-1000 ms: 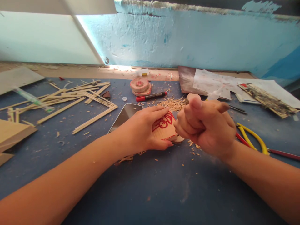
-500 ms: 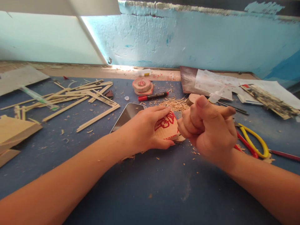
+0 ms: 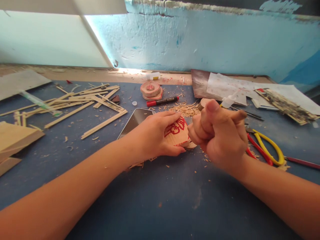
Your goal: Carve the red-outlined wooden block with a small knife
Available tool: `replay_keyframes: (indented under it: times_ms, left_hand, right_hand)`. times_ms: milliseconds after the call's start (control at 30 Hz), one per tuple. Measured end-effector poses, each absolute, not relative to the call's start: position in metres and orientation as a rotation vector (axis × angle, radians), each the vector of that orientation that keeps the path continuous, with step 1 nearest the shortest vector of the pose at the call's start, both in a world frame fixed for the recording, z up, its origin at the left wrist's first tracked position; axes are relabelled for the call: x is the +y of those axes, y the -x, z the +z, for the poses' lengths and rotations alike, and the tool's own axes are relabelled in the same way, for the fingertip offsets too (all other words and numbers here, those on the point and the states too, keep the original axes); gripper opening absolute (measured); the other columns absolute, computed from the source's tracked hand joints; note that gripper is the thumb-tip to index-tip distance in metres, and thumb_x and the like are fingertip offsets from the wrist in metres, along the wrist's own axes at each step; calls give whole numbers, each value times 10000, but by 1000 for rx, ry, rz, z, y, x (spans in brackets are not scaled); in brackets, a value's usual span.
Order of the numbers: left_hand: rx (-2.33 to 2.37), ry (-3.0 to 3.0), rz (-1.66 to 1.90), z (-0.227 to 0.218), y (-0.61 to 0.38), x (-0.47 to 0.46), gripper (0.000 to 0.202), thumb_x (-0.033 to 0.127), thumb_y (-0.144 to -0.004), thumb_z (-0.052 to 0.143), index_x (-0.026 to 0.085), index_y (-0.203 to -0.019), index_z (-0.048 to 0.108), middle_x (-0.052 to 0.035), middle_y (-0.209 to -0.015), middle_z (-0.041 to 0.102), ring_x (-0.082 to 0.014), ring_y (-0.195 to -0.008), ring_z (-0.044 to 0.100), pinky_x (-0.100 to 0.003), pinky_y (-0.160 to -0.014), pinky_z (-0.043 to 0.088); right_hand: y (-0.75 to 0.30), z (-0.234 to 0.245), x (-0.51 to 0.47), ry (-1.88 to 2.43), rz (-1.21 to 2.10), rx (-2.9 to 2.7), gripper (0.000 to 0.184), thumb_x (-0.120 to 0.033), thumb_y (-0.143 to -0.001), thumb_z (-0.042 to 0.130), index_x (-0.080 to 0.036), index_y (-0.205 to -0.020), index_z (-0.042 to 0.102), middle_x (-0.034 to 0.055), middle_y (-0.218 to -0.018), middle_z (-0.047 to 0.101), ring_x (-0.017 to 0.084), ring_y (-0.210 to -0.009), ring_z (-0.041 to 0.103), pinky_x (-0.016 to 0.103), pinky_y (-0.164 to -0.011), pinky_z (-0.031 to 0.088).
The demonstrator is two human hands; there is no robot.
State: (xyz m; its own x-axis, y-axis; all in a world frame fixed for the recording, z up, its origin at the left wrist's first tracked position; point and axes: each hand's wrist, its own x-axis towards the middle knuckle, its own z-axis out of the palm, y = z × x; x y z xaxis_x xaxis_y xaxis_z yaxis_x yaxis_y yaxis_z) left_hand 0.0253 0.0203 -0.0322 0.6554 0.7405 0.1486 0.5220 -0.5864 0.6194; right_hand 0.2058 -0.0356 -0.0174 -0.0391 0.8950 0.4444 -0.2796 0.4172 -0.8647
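My left hand point(image 3: 155, 133) is closed around a small wood block point(image 3: 180, 131) with a drawing in red lines on its top, pressing it down near the table. Close to the block's right edge is my right hand point(image 3: 220, 136), made into a fist. Out of its back end pokes what looks like the wooden handle point(image 3: 241, 115) of a slim tool with a dark tip; its working end is hidden behind the fingers. Pale wood shavings point(image 3: 186, 109) lie behind the block. Under my left wrist rests a phone point(image 3: 133, 120), partly covered.
Beyond the block lie a red marker point(image 3: 162, 101) and stacked round wood slices point(image 3: 150, 89). Wooden sticks point(image 3: 105, 123) spread on the left, near a wooden piece point(image 3: 17, 140). Red-and-yellow-handled pliers point(image 3: 271, 148) and papers point(image 3: 225, 88) are on the right.
Both hands stay almost in place. My right hand has shifted very slightly left, and the whole view has moved a little.
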Motion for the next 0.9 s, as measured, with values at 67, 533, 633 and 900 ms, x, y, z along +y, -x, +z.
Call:
replay_keyframes:
  times_ms: [67,533,633,900]
  left_hand:
    - [963,-2349,564,-35,-24,22,936,503,-680,930,155,-1504,656,-179,-1572,637,-399,-1421,633,-550,-1264,474]
    - [948,-2289,561,-33,-26,21,707,405,-673,927,201,-1328,755,-119,-1356,758,-407,-1309,679,-583,-1184,531]
    - [959,-2296,547,-32,-27,21,719,412,-673,924,207,-1339,747,-114,-1358,757,-406,-1284,689,-579,-1148,552]
    - [1000,-2295,587,-30,-27,15,752,420,-678,947,208,-1367,730,-101,-1305,783,-413,-1317,669,-580,-1176,527]
  right_hand:
    - [-203,-17,-35,648,1055,-1278,603,-349,-1107,595,-217,-546,419,-40,-488,347,102,-436,222,366,-455,232]
    - [-211,-17,-28,562,1179,-1458,576,-329,-1119,554,-216,-564,450,-41,-518,345,101,-453,263,328,-443,243]
    - [-209,-18,-29,570,1165,-1429,606,-333,-1124,555,-213,-544,424,-47,-492,337,97,-432,226,328,-438,245]
    - [-199,-23,-40,700,897,-1464,559,-370,-1125,570,-213,-611,416,-36,-584,347,109,-505,320,344,-505,285]
